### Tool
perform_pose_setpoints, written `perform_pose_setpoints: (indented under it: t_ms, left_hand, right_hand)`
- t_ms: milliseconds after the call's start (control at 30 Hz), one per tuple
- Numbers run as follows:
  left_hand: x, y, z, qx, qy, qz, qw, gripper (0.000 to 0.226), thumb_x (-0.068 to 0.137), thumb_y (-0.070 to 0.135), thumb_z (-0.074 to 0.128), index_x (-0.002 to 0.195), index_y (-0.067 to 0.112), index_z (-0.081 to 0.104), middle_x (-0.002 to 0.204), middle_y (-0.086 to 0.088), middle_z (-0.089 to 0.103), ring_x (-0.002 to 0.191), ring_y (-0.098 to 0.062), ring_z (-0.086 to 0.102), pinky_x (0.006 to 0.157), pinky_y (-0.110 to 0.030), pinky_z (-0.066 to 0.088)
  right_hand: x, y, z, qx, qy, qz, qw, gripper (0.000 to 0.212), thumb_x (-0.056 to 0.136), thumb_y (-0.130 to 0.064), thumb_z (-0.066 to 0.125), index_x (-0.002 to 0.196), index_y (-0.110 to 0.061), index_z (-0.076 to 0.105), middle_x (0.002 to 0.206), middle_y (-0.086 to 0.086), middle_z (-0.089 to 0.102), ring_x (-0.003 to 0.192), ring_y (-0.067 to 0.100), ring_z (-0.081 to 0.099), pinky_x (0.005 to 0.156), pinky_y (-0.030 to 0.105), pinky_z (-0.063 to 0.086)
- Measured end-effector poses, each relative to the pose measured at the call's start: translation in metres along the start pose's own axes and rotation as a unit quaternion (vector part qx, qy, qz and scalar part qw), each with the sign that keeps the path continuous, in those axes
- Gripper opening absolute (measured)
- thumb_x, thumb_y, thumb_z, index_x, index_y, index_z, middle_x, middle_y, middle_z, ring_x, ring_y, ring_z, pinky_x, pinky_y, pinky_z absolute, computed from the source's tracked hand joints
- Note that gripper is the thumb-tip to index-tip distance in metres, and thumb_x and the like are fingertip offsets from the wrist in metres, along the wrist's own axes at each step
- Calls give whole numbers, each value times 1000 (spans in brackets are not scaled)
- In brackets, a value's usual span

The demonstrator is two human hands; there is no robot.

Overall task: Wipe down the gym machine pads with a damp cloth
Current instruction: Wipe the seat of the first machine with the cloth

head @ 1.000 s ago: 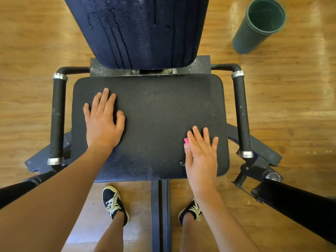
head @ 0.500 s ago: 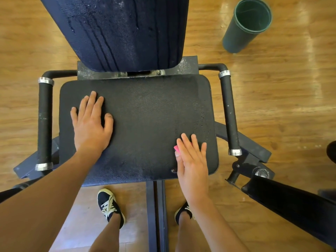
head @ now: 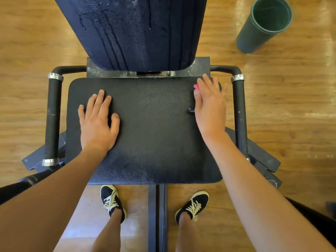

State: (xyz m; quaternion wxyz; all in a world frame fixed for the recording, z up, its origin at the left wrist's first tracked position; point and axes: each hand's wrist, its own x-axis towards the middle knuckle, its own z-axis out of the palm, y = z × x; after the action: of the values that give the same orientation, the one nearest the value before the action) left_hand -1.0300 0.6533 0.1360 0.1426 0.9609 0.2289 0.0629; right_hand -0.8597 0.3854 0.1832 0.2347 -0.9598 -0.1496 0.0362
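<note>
A black seat pad (head: pixel 154 128) fills the middle of the view, with a wet, streaked back pad (head: pixel 134 30) rising behind it. My left hand (head: pixel 98 122) rests flat on the seat's left half, fingers straight. My right hand (head: pixel 209 108) lies flat at the seat's far right corner, fingers straight and pointing away. It presses on something mostly hidden beneath it. Only a small pink bit (head: pixel 196 86) shows beside the forefinger and a dark scrap (head: pixel 190 110) pokes out near the thumb.
Black side handles with silver collars flank the seat, one on the left (head: pixel 51 120) and one on the right (head: pixel 240 113). A dark green cylindrical bin (head: pixel 261 28) stands on the wooden floor at the back right. My shoes straddle the machine's centre rail (head: pixel 157 215).
My right hand has slid from the seat's near right part up to its far right corner. My left hand has stayed flat on the left half.
</note>
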Motion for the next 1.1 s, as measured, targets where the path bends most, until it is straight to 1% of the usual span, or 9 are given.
perform_pose_setpoints:
  t_ms: [100, 200, 400, 567, 733, 833, 900, 1000, 1100]
  left_hand:
    - [0, -2, 1, 2, -1, 3, 1000, 51, 102, 37, 38, 150, 19, 42, 167, 0, 29, 155, -21, 19, 125, -53, 9]
    - [-2, -1, 1, 1, -4, 1, 1000, 51, 102, 37, 39, 150, 19, 42, 167, 0, 29, 155, -21, 19, 125, -53, 9]
    - [-1, -1, -2, 1, -13, -5, 1000, 52, 103, 38, 37, 152, 19, 41, 167, 0, 28, 156, -19, 17, 126, -53, 7]
    - [-1, -2, -2, 3, -15, -5, 1000, 53, 103, 39, 37, 152, 20, 40, 167, 1, 27, 155, -19, 17, 126, -52, 7]
    - [-1, -2, -1, 3, -18, -8, 1000, 53, 103, 40, 36, 152, 20, 40, 168, 1, 26, 156, -18, 16, 126, -49, 5]
    - [-1, 0, -2, 1, -16, -6, 1000, 53, 103, 39, 37, 152, 20, 41, 167, 1, 27, 156, -19, 17, 126, -52, 6]
    - [-1, 2, -3, -2, -15, -6, 1000, 53, 103, 38, 37, 151, 19, 41, 167, 0, 28, 155, -20, 17, 126, -53, 7]
    - [-1, 3, -4, -3, -18, -8, 1000, 53, 102, 37, 38, 151, 17, 42, 167, -1, 28, 155, -21, 18, 126, -53, 6]
    - [0, 3, -5, -2, -22, -9, 1000, 53, 102, 38, 37, 152, 18, 42, 168, -1, 27, 156, -20, 17, 126, -53, 6]
  right_hand:
    - [25, -1, 4, -21, -18, -14, 1000, 37, 110, -17, 41, 142, -5, 56, 157, 11, 46, 150, 39, 31, 126, 53, 6]
    - [38, -1, 9, -60, -36, -8, 998, 37, 110, -21, 39, 142, -10, 56, 159, 7, 43, 152, 35, 28, 127, 53, 7]
    - [32, -1, 14, -63, -36, 11, 997, 42, 108, -34, 45, 148, -26, 51, 167, 10, 29, 156, 36, 18, 124, 57, -2]
    - [28, 2, 16, -72, -32, -3, 997, 46, 109, -29, 39, 155, -22, 43, 167, 11, 27, 156, 35, 16, 126, 53, 0]
    - [1, 1, 16, -71, -41, 8, 997, 50, 109, -25, 40, 158, -19, 37, 169, 11, 23, 157, 34, 12, 126, 51, 0]
    - [-16, 4, 14, -89, -53, 8, 995, 51, 108, -26, 39, 159, -19, 35, 169, 10, 23, 157, 34, 14, 126, 49, -2]
    - [-16, 4, 13, -101, -56, 6, 993, 51, 108, -28, 37, 159, -20, 36, 169, 10, 23, 157, 33, 14, 126, 49, -3]
    - [-4, 3, 13, -106, -50, 3, 993, 49, 108, -28, 36, 157, -18, 40, 168, 10, 25, 157, 33, 14, 126, 53, 1]
    - [9, 0, 15, -101, -39, 2, 994, 47, 110, -28, 36, 155, -17, 43, 168, 11, 25, 157, 33, 13, 125, 55, 2]
